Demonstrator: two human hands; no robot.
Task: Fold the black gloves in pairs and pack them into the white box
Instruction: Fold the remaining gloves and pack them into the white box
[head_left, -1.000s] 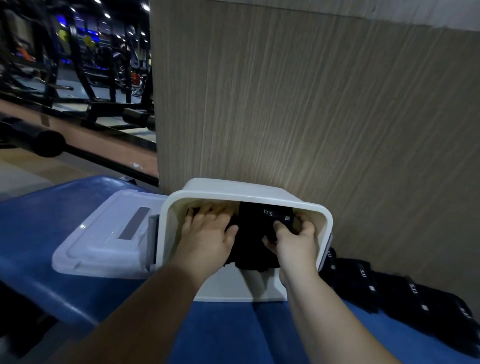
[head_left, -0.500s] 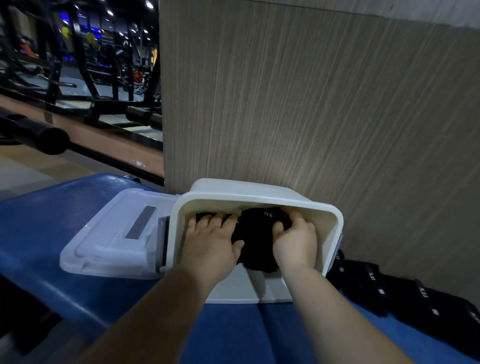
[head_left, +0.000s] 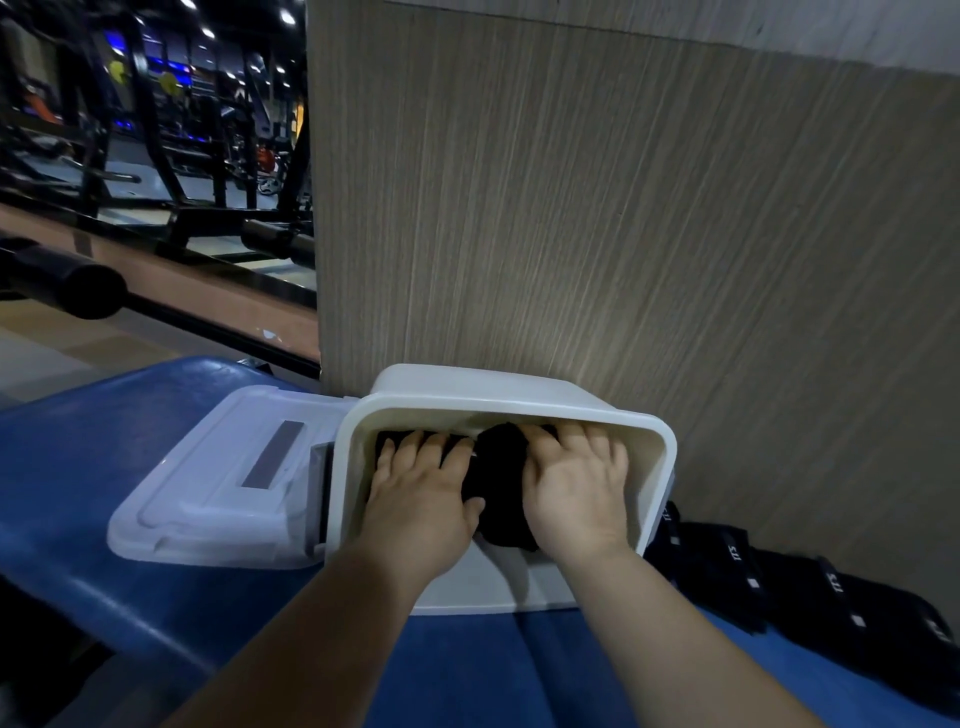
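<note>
Against the wood-grain panel (head_left: 623, 234), on the blue padded bench (head_left: 156, 493), sits the white box (head_left: 654, 467), its lid (head_left: 218, 483) alongside. Loose black gloves (head_left: 779, 587) lie right of it. Inside, left hand (head_left: 421, 499) and right hand (head_left: 576, 493) press flat, fingers spread, on the folded gloves (head_left: 501, 483).

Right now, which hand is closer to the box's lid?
Left. The left hand presses down inside the white box on the side next to the lid. The right hand is at the box's far side, away from the lid.
</note>
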